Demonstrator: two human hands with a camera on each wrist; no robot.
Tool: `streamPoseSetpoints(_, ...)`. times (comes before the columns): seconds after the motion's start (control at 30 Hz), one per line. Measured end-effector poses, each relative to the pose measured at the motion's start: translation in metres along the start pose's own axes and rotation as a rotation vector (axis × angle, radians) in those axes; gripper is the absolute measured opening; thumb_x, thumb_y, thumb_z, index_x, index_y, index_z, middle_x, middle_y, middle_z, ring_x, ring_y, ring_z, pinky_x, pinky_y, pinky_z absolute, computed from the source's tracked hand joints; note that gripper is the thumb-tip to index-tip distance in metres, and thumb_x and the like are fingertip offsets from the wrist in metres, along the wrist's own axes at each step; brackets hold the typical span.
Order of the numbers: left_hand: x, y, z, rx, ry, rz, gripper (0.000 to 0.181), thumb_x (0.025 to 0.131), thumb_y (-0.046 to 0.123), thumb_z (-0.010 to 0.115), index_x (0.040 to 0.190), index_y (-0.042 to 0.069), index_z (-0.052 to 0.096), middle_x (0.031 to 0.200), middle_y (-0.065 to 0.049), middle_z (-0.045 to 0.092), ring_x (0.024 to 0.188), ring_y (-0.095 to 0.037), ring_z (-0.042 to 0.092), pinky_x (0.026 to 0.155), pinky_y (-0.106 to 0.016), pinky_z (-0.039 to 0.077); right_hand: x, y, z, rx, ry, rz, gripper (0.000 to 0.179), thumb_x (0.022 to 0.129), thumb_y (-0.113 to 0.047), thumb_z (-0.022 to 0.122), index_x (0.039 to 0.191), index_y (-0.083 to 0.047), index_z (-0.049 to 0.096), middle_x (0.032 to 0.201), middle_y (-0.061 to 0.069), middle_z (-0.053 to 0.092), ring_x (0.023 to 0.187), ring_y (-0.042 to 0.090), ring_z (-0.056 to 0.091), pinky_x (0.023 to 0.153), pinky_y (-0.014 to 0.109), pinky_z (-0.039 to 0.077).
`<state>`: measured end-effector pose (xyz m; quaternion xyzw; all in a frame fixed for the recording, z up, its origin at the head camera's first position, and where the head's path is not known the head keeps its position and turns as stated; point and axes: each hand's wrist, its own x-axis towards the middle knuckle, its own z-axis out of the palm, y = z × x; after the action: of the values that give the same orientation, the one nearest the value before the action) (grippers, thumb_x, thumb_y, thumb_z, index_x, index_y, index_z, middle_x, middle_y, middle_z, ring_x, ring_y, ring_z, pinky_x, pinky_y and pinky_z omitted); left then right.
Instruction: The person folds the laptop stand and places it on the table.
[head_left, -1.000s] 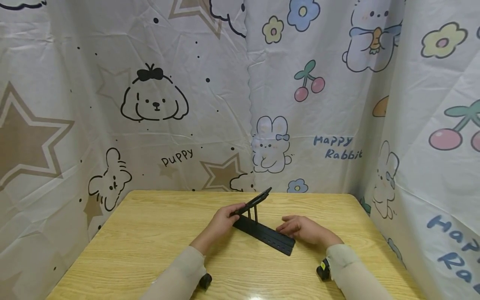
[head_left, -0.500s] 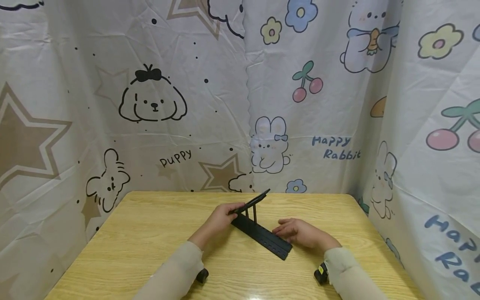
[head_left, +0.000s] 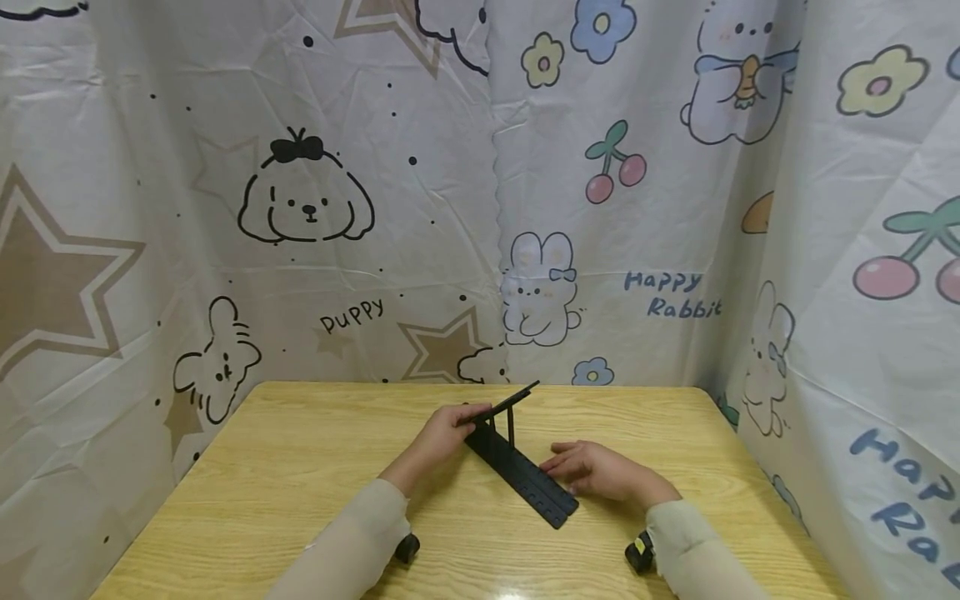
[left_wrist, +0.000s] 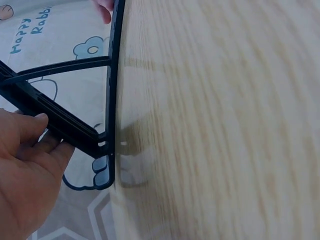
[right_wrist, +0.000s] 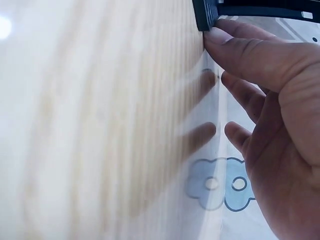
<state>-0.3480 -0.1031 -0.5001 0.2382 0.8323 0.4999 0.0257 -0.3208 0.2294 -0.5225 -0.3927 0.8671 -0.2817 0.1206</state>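
Note:
A black folding stand [head_left: 521, 475] rests on the table, its long slotted base lying at a slant. Its upper panel [left_wrist: 55, 110] is tilted up, propped by thin struts [head_left: 512, 429]. My left hand [head_left: 444, 435] pinches the panel near its hinged end, thumb on one side and fingers on the other, as the left wrist view shows. My right hand [head_left: 603, 471] is beside the base's right edge. In the right wrist view, its thumb and index fingertips touch the base's edge [right_wrist: 205, 15], while the other fingers extend loosely over the table.
The wooden table [head_left: 300, 467] has a light yellow grain. Behind it and at the sides hangs a white printed curtain [head_left: 420, 250] with cartoon puppies, rabbits and stars. Small black devices [head_left: 640, 552] are strapped at both wrists.
The stand's base has turned, its near end swinging toward me and slightly left. My right hand has moved a little left and nearer along with it. The left hand keeps its hold on the panel.

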Motion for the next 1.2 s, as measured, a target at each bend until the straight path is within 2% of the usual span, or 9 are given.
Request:
streamPoseSetpoints(0.1, 0.001, -0.001, 0.001, -0.02, 0.004, -0.002, 0.045, 0.101, -0.008, 0.052, 0.142, 0.008, 0.062, 0.148, -0.01, 0.058, 0.141, -0.031, 0.049, 0.114, -0.049, 0.042, -0.001, -0.004, 0.002, -0.039, 0.008, -0.019, 0.042, 0.091, -0.004, 0.071, 0.133, -0.011, 0.07, 0.143, -0.006, 0.063, 0.148, 0.039, 0.038, 0.117, 0.066, 0.028)
streamPoseSetpoints(0.2, 0.002, -0.003, 0.001, -0.032, 0.0, 0.0, 0.045, 0.101, -0.008, 0.052, 0.142, 0.006, 0.061, 0.148, -0.01, 0.058, 0.142, -0.033, 0.047, 0.115, -0.051, 0.041, -0.001, -0.006, 0.003, -0.047, 0.01, -0.003, 0.043, 0.091, -0.004, 0.071, 0.133, -0.011, 0.07, 0.143, -0.006, 0.062, 0.148, 0.037, 0.038, 0.118, 0.064, 0.029)
streamPoseSetpoints(0.47, 0.005, -0.004, -0.002, -0.096, 0.022, -0.03, 0.043, 0.1, -0.006, 0.056, 0.138, 0.012, 0.066, 0.146, -0.006, 0.06, 0.143, -0.03, 0.046, 0.117, -0.05, 0.04, -0.001, -0.009, 0.007, -0.016, 0.009, 0.024, 0.042, 0.092, -0.006, 0.072, 0.133, -0.014, 0.07, 0.144, -0.009, 0.061, 0.149, 0.032, 0.038, 0.119, 0.06, 0.031)
streamPoseSetpoints(0.7, 0.007, -0.007, 0.0, -0.155, 0.04, -0.047, 0.041, 0.1, -0.006, 0.056, 0.135, 0.011, 0.068, 0.145, -0.009, 0.061, 0.147, -0.032, 0.041, 0.119, -0.051, 0.035, -0.001, -0.014, 0.011, 0.027, 0.017, 0.075, 0.043, 0.091, -0.005, 0.073, 0.132, -0.015, 0.071, 0.145, -0.012, 0.06, 0.15, 0.031, 0.036, 0.12, 0.061, 0.029)
streamPoseSetpoints(0.87, 0.008, -0.009, 0.0, -0.176, 0.045, -0.049, 0.04, 0.1, -0.006, 0.057, 0.134, 0.01, 0.069, 0.143, -0.009, 0.062, 0.145, -0.03, 0.044, 0.116, -0.046, 0.041, -0.001, -0.019, 0.013, 0.01, 0.026, 0.062, 0.042, 0.09, -0.006, 0.073, 0.132, -0.013, 0.071, 0.146, -0.007, 0.061, 0.149, 0.034, 0.037, 0.12, 0.062, 0.028)
streamPoseSetpoints(0.93, 0.009, -0.011, 0.0, -0.176, 0.045, -0.049, 0.04, 0.1, -0.006, 0.057, 0.133, 0.01, 0.069, 0.144, -0.011, 0.061, 0.143, -0.03, 0.047, 0.106, -0.038, 0.048, -0.002, -0.022, 0.013, -0.002, 0.033, 0.047, 0.042, 0.09, -0.006, 0.074, 0.131, -0.011, 0.071, 0.145, -0.004, 0.061, 0.148, 0.036, 0.039, 0.119, 0.063, 0.029)
streamPoseSetpoints(1.03, 0.01, -0.014, 0.0, -0.171, 0.048, -0.042, 0.039, 0.1, -0.006, 0.057, 0.134, 0.009, 0.069, 0.147, -0.017, 0.057, 0.138, -0.032, 0.051, 0.083, -0.025, 0.049, -0.001, -0.026, 0.015, -0.026, 0.047, 0.02, 0.041, 0.089, -0.006, 0.074, 0.13, -0.009, 0.071, 0.144, -0.002, 0.062, 0.147, 0.039, 0.04, 0.118, 0.065, 0.028)
streamPoseSetpoints(1.1, 0.01, -0.015, 0.0, -0.181, 0.047, -0.045, 0.038, 0.1, -0.006, 0.056, 0.134, 0.007, 0.068, 0.149, -0.021, 0.054, 0.126, -0.036, 0.058, 0.066, -0.021, 0.045, -0.001, -0.029, 0.016, -0.04, 0.056, 0.007, 0.041, 0.089, -0.006, 0.074, 0.13, -0.007, 0.071, 0.144, 0.0, 0.063, 0.145, 0.041, 0.041, 0.117, 0.067, 0.027)
streamPoseSetpoints(1.2, 0.01, -0.016, 0.0, -0.193, 0.046, -0.055, 0.038, 0.101, -0.005, 0.056, 0.136, 0.006, 0.067, 0.152, -0.023, 0.05, 0.108, -0.044, 0.06, 0.051, -0.02, 0.037, 0.0, -0.031, 0.017, -0.057, 0.063, 0.011, 0.04, 0.089, -0.005, 0.074, 0.129, -0.007, 0.071, 0.143, 0.0, 0.063, 0.145, 0.042, 0.041, 0.118, 0.07, 0.022)
